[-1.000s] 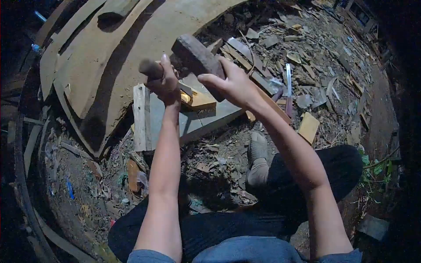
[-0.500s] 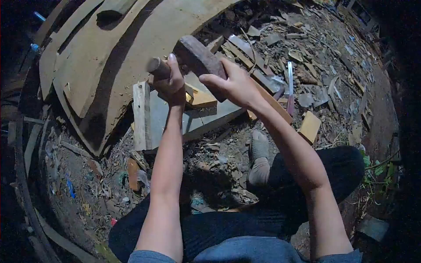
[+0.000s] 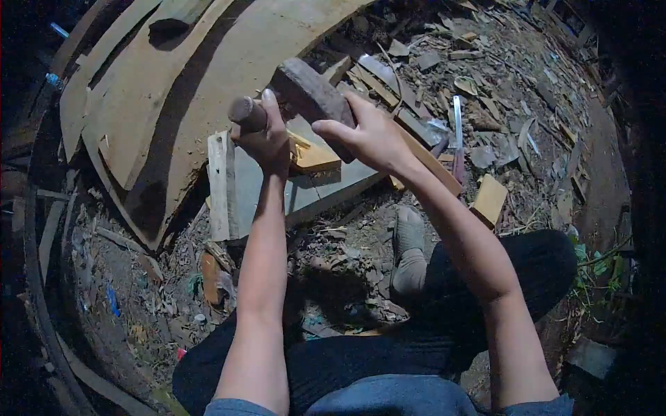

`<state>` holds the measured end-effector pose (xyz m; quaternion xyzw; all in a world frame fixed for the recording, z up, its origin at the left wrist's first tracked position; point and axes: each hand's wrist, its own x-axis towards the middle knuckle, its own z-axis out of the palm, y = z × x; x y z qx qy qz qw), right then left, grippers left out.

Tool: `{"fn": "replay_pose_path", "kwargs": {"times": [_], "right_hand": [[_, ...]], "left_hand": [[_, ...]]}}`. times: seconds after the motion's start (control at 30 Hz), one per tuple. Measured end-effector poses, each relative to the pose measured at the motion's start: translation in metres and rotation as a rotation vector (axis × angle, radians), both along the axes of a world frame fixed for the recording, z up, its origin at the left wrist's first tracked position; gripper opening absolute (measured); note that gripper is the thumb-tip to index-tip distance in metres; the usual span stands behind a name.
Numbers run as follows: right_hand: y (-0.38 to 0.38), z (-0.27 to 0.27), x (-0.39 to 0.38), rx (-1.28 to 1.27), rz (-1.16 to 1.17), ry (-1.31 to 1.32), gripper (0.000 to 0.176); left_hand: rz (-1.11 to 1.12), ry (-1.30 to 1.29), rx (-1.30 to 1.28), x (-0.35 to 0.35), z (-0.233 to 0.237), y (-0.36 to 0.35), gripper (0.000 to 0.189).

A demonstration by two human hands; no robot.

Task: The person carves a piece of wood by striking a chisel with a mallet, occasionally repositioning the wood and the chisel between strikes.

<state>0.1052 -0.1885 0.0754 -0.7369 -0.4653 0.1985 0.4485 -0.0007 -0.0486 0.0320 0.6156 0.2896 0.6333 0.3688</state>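
Head view: left grip (image 3: pixel 269 139) clenches a handle (image 3: pixel 243 111), right grip (image 3: pixel 371 137) grasps a mallet (image 3: pixel 305 87), above a yellow block (image 3: pixel 316 159) amid wood scraps (image 3: pixel 485 104).

The round handle (image 3: pixel 248 113) gripped in my left hand (image 3: pixel 269 142) was dark, worn wood, smooth at its end, and the heavy block (image 3: pixel 312 93) clasped in my right hand (image 3: pixel 371 135) looked like rough, matt wood, grey and battered. Under them lay a small offcut (image 3: pixel 316 158) of fresh yellow wood, clean-faced, on a flat grey board (image 3: pixel 312 191) with a dull, smooth surface, beside big curved sheets (image 3: pixel 208 69) of matt tan plywood. The ground (image 3: pixel 139 291) was bare dirt strewn with dry wood chips, a blade (image 3: pixel 457 118) among them gleamed like bare metal, and my trousers (image 3: pixel 513 270) were dark, soft cloth.
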Motion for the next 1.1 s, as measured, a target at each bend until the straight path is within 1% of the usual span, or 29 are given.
{"fn": "replay_pose_path", "kwargs": {"times": [0.03,0.1,0.2,0.23,0.3,0.43,0.5,0.63,0.7,0.73,0.77,0.8,0.83,0.87,0.93,0.97,1.0,1.03,1.07,1.1], "right_hand": [[0.000,-0.001,0.001,0.000,0.001,0.000,0.071],[-0.003,0.004,-0.001,-0.051,0.000,-0.007,0.070],[-0.003,0.002,0.000,-0.036,0.014,0.040,0.071],[-0.002,-0.001,0.001,-0.035,0.015,0.040,0.071],[0.000,-0.007,0.002,0.034,-0.040,-0.068,0.062],[-0.001,-0.007,0.001,0.055,-0.034,-0.028,0.061],[-0.001,-0.007,0.003,-0.009,-0.041,-0.034,0.060],[0.000,-0.007,0.004,-0.010,-0.030,-0.038,0.059],[-0.001,-0.002,0.002,0.037,-0.022,0.032,0.056],[0.000,0.001,0.002,0.037,-0.019,0.032,0.056],[0.001,0.007,0.002,0.134,-0.008,-0.015,0.062],[0.001,0.023,-0.002,0.229,0.004,-0.060,0.069],[-0.004,0.040,-0.005,0.278,0.025,-0.024,0.065],[-0.012,0.071,-0.013,0.323,0.044,0.014,0.060],[-0.019,0.108,-0.017,0.649,0.192,-0.141,0.039],[-0.024,0.115,-0.020,0.650,0.188,-0.146,0.039],[-0.031,0.122,-0.023,0.686,0.181,-0.235,0.036],[-0.035,0.127,-0.025,0.722,0.174,-0.325,0.033],[-0.025,0.106,-0.027,0.672,0.086,-0.303,0.038],[-0.019,0.087,-0.024,0.319,0.050,-0.455,0.050]], "left_hand": [[0.001,0.000,0.000,0.000,-0.001,0.000,0.022],[-0.032,-0.098,-0.104,0.002,-0.002,0.000,0.023],[0.000,-0.116,-0.098,0.005,-0.004,0.005,0.023],[0.002,-0.116,-0.096,0.004,-0.006,0.006,0.023],[-0.029,-0.067,-0.071,0.002,-0.005,0.004,0.023],[0.018,-0.101,-0.061,0.007,-0.004,0.000,0.022],[0.030,-0.047,-0.098,0.006,-0.002,-0.002,0.022],[0.030,-0.041,-0.094,0.004,0.001,-0.007,0.025],[0.029,-0.019,-0.046,0.003,0.008,-0.013,0.025],[0.031,-0.019,-0.045,0.005,-0.001,-0.009,0.025],[-0.028,-0.046,-0.013,0.008,-0.017,-0.001,0.017],[-0.086,-0.071,0.017,0.009,-0.020,0.002,0.015],[-0.082,-0.067,0.013,0.009,-0.024,0.004,0.015],[-0.013,-0.008,0.073,0.010,-0.019,0.000,0.014],[0.115,0.101,0.201,0.017,-0.006,-0.009,0.018],[-0.011,-0.059,0.102,0.023,-0.003,-0.010,0.019],[-0.017,-0.064,0.107,0.022,-0.001,-0.012,0.019],[-0.018,0.026,0.106,0.018,0.000,-0.014,0.021],[-0.017,0.113,0.107,0.016,0.001,-0.014,0.024],[-0.019,0.075,0.179,0.020,-0.012,-0.004,0.030]]}}
